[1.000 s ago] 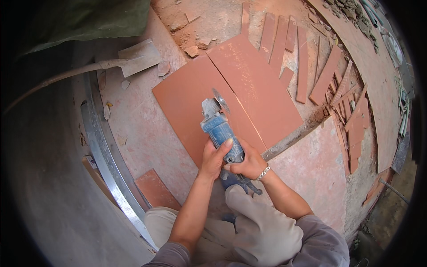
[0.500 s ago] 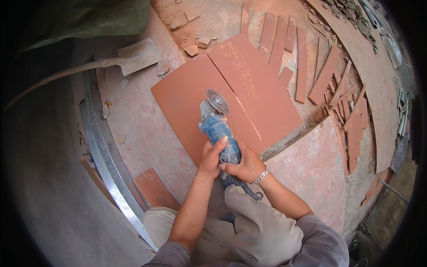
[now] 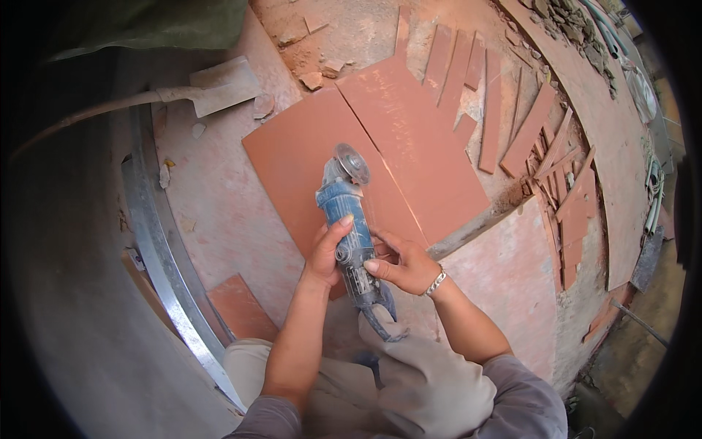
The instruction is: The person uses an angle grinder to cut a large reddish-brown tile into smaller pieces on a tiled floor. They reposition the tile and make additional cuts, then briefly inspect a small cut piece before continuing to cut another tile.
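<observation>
A blue and grey angle grinder [image 3: 344, 198] with a round cutting disc [image 3: 352, 164] is held over two large reddish-brown tiles. My left hand [image 3: 325, 252] is wrapped round its body, with the thumb on top. At the rear part of the body, my right hand [image 3: 402, 261] has its thumb against the grinder and its fingers loosely curled beside it. The left tile [image 3: 289, 157] lies under the grinder. Along a narrow gap, the right tile [image 3: 428, 157] adjoins it, with pale dusty marks on its face. The grinder's cord runs down by my knee.
A shovel [image 3: 223, 86] lies at the upper left, near a curved metal strip [image 3: 164, 260]. Several cut tile strips [image 3: 491, 110] are scattered at the right, beside a pile of broken pieces [image 3: 578, 208]. A smaller tile piece [image 3: 241, 307] lies by my left knee.
The grinder has shifted slightly left and turned more upright. My right hand has loosened and moved to its right side, showing the grinder's rear part.
</observation>
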`<act>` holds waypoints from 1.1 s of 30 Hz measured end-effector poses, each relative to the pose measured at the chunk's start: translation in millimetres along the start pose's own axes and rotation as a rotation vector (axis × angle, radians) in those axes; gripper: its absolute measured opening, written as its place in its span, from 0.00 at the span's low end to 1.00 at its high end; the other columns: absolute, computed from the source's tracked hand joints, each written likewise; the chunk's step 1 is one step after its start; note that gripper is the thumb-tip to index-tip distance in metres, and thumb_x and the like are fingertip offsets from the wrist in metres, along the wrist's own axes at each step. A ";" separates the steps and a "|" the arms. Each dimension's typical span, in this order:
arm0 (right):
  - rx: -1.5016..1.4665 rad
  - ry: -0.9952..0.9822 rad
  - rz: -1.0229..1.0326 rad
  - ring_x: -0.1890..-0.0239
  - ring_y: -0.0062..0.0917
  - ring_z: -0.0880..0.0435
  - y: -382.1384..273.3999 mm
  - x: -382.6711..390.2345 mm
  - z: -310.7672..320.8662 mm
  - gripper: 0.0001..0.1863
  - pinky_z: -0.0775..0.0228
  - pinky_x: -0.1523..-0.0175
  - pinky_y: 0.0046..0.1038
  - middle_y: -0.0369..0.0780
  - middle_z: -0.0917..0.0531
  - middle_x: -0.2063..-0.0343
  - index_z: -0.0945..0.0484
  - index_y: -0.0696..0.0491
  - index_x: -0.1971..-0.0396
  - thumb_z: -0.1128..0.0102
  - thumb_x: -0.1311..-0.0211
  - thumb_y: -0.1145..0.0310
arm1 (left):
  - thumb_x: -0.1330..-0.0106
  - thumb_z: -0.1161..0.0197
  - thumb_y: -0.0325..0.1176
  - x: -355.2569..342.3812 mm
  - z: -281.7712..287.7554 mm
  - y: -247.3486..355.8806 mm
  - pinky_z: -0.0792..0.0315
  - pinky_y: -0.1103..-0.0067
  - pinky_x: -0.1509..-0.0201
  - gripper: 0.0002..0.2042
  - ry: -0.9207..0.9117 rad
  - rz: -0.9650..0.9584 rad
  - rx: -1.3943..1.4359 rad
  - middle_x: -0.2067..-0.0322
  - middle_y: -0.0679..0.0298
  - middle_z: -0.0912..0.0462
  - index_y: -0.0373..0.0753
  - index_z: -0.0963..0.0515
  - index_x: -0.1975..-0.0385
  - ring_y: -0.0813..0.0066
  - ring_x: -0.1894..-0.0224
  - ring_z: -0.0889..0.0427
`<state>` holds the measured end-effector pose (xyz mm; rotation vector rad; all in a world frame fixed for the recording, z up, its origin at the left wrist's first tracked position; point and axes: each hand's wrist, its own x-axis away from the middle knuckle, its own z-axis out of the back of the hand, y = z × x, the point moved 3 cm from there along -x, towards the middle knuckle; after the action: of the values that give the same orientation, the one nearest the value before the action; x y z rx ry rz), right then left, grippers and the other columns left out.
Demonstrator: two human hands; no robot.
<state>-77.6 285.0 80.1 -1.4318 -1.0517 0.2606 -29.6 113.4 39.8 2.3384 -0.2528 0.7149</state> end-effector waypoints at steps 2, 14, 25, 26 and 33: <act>0.051 0.042 -0.016 0.46 0.35 0.14 -2.4 -0.5 18.4 0.44 0.20 0.42 0.37 0.54 0.18 0.44 0.35 0.62 0.29 0.25 0.37 0.54 | 0.32 0.34 0.44 2.3 -2.1 12.6 0.17 0.74 0.58 0.21 0.004 -0.020 -0.157 0.63 0.60 0.17 0.35 0.26 0.48 0.71 0.63 0.14; 0.613 0.300 0.378 0.36 0.32 0.22 -48.1 -35.8 88.3 0.54 0.25 0.37 0.36 0.41 0.26 0.33 0.34 0.49 0.27 0.16 0.54 0.52 | 0.36 0.31 0.38 26.6 -33.1 42.0 0.26 0.79 0.59 0.20 0.000 0.024 -0.639 0.64 0.69 0.23 0.37 0.26 0.49 0.82 0.63 0.23; 0.776 0.172 0.608 0.30 0.38 0.27 -45.8 -48.9 86.6 0.53 0.27 0.33 0.39 0.45 0.27 0.31 0.29 0.51 0.31 0.16 0.60 0.48 | 0.37 0.30 0.35 36.6 -37.1 47.5 0.26 0.79 0.59 0.21 -0.099 0.079 -0.612 0.62 0.69 0.24 0.36 0.27 0.47 0.83 0.62 0.24; 0.780 0.159 0.638 0.30 0.36 0.27 -46.5 -49.9 86.1 0.54 0.26 0.34 0.38 0.43 0.27 0.31 0.29 0.51 0.31 0.16 0.60 0.47 | 0.37 0.30 0.35 37.3 -38.3 48.9 0.26 0.79 0.58 0.22 -0.114 0.061 -0.600 0.62 0.69 0.24 0.35 0.28 0.46 0.83 0.62 0.24; 0.668 0.145 0.619 0.32 0.41 0.25 -48.7 -48.5 88.6 0.47 0.30 0.31 0.39 0.46 0.22 0.35 0.24 0.53 0.38 0.14 0.62 0.52 | 0.40 0.29 0.36 39.7 -39.0 52.7 0.26 0.79 0.54 0.27 -0.154 0.035 -0.587 0.60 0.68 0.24 0.33 0.29 0.42 0.82 0.58 0.24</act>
<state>-188.6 300.6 84.8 -1.0949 -0.3133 0.8541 -32.1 99.4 115.1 1.8276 -0.4990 0.4027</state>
